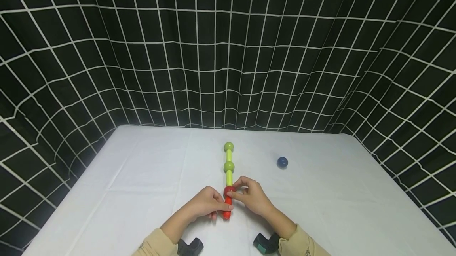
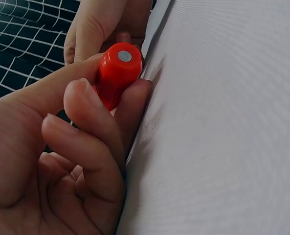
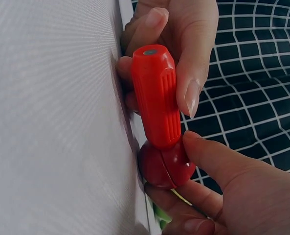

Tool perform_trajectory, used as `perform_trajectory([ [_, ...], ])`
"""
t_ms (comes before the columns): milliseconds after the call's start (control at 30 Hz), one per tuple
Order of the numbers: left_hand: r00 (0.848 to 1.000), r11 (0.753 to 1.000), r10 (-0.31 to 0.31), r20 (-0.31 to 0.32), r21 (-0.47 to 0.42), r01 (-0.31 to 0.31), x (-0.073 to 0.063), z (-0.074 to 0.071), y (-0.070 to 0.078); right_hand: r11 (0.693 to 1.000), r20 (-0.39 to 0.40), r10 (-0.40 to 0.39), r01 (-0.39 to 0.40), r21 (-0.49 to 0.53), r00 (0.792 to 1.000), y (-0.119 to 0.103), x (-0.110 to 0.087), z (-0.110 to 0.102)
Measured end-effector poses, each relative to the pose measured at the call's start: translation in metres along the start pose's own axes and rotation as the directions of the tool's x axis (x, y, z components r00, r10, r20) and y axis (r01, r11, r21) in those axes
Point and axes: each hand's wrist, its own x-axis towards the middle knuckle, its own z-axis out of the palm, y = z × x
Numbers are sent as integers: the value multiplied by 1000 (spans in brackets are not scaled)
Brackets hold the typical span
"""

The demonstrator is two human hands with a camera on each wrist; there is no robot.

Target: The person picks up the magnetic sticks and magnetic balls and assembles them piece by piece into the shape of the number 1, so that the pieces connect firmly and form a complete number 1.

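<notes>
A straight chain of balls and rods lies on the white table. My left hand (image 1: 208, 202) pinches the red rod (image 3: 157, 98) at its near end between thumb and fingers. A small grey metal disc shows in that rod's end face in the left wrist view. The rod's other end meets a dark red ball (image 3: 167, 166), which my right hand (image 1: 253, 197) holds between thumb and fingers. Beyond the ball run a yellow-green rod (image 1: 229, 177), a green ball (image 1: 229, 166), a second yellow-green rod (image 1: 228, 155) and another green ball (image 1: 228, 146) at the far end.
A dark blue ball (image 1: 282, 162) sits apart, right of the chain. White cloth (image 1: 142, 177) covers the table. A black curtain with a white grid (image 1: 221, 58) surrounds its back and sides. Black devices (image 1: 190, 247) are at both wrists.
</notes>
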Motion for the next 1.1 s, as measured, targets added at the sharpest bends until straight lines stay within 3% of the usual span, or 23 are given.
perform_trajectory([
  [700, 1000, 1000, 6, -23, -20, -7, -1, 7, 2, 999, -11, -28, 28, -17, 1000, -1, -2, 0],
  [1100, 1000, 999, 8, -3, -36, -8, 1, 5, 1, 999, -17, -40, 39, -36, 999, -1, -1, 0],
])
